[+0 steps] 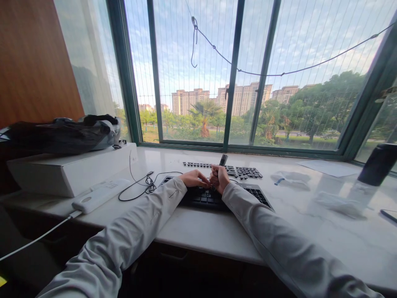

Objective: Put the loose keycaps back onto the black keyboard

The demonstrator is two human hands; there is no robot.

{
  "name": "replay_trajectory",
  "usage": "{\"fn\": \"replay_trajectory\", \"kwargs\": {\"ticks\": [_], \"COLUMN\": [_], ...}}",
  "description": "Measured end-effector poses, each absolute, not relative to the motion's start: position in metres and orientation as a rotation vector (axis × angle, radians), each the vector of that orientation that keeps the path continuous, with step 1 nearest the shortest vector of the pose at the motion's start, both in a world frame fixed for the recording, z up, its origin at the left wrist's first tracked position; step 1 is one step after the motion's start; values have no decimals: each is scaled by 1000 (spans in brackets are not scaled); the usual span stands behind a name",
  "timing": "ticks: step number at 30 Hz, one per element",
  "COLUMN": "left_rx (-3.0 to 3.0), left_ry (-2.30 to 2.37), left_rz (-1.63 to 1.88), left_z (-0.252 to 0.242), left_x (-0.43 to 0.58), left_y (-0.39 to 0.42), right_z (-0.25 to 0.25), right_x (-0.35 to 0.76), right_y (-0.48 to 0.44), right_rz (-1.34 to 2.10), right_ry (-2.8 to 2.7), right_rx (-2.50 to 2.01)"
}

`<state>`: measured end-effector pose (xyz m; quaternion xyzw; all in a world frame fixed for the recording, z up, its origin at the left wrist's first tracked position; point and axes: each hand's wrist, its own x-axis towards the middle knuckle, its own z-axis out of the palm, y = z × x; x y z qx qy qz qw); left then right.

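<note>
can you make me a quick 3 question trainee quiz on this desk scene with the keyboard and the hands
1. True or false: the right hand holds a dark tool upright over the black keyboard.
2. Multiple choice: what lies in rows behind the keyboard, near the window? A) loose keycaps B) coins C) pencils
3. Fill in: the left hand rests on the ______.

Key
1. True; the dark tool sticks up out of the shut grip.
2. A
3. keyboard; its fingers lie on the keys beside the right hand.
</note>
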<state>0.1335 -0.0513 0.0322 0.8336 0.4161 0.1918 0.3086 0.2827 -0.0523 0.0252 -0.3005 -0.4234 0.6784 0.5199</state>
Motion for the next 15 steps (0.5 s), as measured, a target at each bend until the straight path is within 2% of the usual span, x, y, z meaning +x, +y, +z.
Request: {"fn": "replay_trajectory", "kwargs": {"ticks": [15], "left_rx": [2227], "left_ry": [1050], "left_rz": [528], "left_z": [28], "left_x": [131], "left_y": [-47], "right_z": [15], "right_x": [274], "right_y": [-55], "right_rz": [1471], "right_ry": [-1072], "right_rx": [-639]}}
